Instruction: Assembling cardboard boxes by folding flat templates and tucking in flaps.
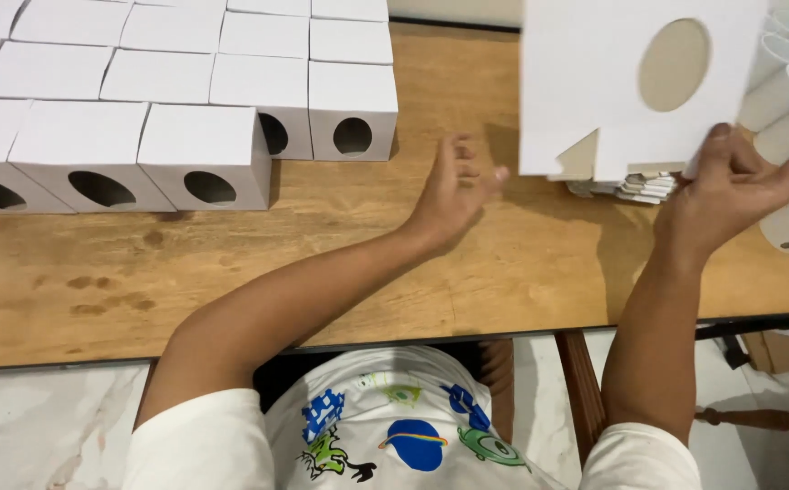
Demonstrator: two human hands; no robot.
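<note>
Hands: right hand (pixel 735 186) pinches a flat white carton blank (pixel 594 82); left hand (pixel 453 195) hovers open, empty.

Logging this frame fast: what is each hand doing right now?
Left hand: open, holding nothing, above the wooden table.
Right hand: closed on the flat white cardboard blank.

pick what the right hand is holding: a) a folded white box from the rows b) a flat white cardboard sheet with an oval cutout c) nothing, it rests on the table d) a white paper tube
b, since the right hand pinches the lower edge of a flat white cardboard sheet with an oval cutout, raised above the wooden table, while the left hand is open and holds nothing.
</note>
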